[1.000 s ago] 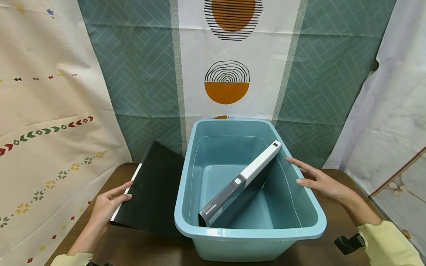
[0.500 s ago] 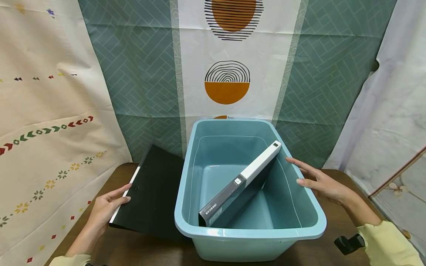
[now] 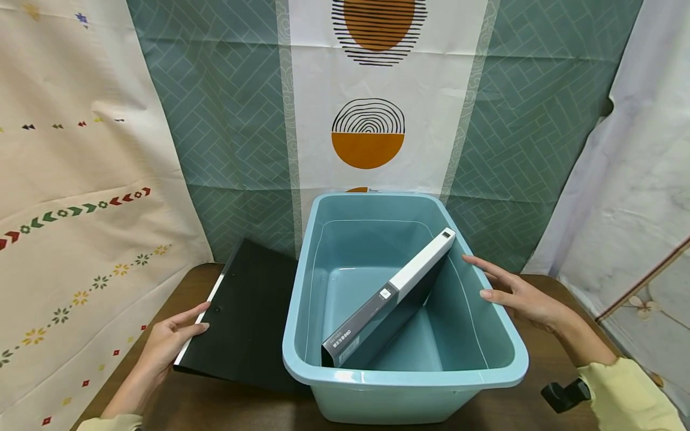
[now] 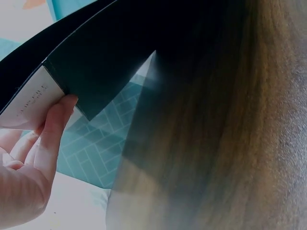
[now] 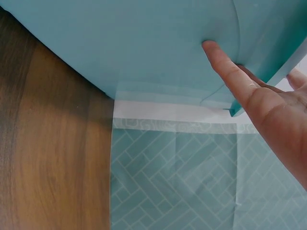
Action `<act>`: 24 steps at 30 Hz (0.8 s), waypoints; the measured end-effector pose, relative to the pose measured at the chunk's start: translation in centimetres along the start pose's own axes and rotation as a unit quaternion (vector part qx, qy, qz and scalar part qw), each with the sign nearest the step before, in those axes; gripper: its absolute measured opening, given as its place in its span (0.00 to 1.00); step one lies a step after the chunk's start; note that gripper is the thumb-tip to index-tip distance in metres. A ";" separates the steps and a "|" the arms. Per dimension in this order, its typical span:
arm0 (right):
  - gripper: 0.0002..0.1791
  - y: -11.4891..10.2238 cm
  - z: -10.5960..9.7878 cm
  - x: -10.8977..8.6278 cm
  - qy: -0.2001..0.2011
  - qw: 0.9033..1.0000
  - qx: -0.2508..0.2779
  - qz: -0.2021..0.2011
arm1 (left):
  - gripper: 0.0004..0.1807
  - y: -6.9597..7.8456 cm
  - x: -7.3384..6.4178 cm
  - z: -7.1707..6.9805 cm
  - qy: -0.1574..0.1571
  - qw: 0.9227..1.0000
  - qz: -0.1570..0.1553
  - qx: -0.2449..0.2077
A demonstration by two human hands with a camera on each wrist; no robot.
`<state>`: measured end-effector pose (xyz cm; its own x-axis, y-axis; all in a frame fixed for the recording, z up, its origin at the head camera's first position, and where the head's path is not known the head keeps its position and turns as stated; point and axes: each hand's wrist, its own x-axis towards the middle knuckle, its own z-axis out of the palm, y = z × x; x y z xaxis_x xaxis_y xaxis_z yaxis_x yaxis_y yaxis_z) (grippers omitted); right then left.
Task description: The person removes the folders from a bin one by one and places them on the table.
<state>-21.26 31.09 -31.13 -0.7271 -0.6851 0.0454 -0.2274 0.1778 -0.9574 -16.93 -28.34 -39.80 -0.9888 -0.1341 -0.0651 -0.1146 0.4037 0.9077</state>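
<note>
My left hand [image 3: 164, 344] pinches a black file folder [image 3: 250, 317] by its white-edged spine, thumb on the near face. In the left wrist view, small print shows on the white spine end, and the two covers stand slightly apart. The folder tilts beside a light-blue plastic tub [image 3: 399, 378], whose wall hides its right part. My right hand [image 3: 523, 296] holds the tub's right rim, thumb and index finger over the top. Another finger [image 5: 230, 72] presses the outer wall in the right wrist view. Inside the tub, a second folder [image 3: 390, 296] with a grey-and-white spine leans diagonally.
The tub stands on a dark brown wooden table [image 3: 232, 407]. Behind it hangs a patterned green-and-white cloth [image 3: 237, 120]. A cream cloth [image 3: 81, 197] closes the left side, and a white marbled cloth [image 3: 641, 197] closes the right.
My left hand has shifted the black folder slightly left and toward me, its top edge sinking a little. My right hand, the tub and the folder inside have stayed put.
</note>
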 end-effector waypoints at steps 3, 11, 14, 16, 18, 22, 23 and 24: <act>0.33 0.0 -0.1 0.0 0.000 1.000 -0.002 0.000 | 0.31 -0.3 0.0 0.0 -0.005 1.000 -0.004 -0.014; 0.33 0.0 -0.1 0.0 0.006 1.000 -0.013 0.005 | 0.32 -1.0 0.2 0.0 -0.009 0.999 -0.022 -0.026; 0.33 0.0 -0.1 0.0 0.005 1.000 -0.011 0.006 | 0.32 -1.2 0.2 0.0 -0.017 0.999 -0.031 -0.027; 0.33 0.0 -0.1 0.0 0.004 1.000 -0.010 0.006 | 0.32 -1.4 0.2 0.0 -0.015 0.999 -0.035 -0.024; 0.33 0.1 -0.1 0.0 0.002 1.000 -0.011 0.004 | 0.32 -1.6 0.3 0.0 -0.015 0.999 -0.040 -0.017; 0.33 0.1 -0.2 0.0 -0.001 1.000 -0.010 0.001 | 0.33 -1.9 0.4 0.1 -0.021 0.999 -0.043 -0.018; 0.33 0.2 -0.2 0.0 -0.002 1.000 -0.008 0.001 | 0.34 -2.0 0.4 0.1 -0.024 0.999 -0.043 -0.019; 0.33 0.2 -0.2 0.0 -0.003 1.000 -0.006 0.001 | 0.34 -2.1 0.4 0.1 -0.025 0.998 -0.044 -0.021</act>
<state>-21.48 31.27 -31.23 -0.7240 -0.6885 0.0423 -0.2343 0.1877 -0.9539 -17.11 -29.12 -41.76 -0.9789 -0.1209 -0.1648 -0.1976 0.3533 0.9144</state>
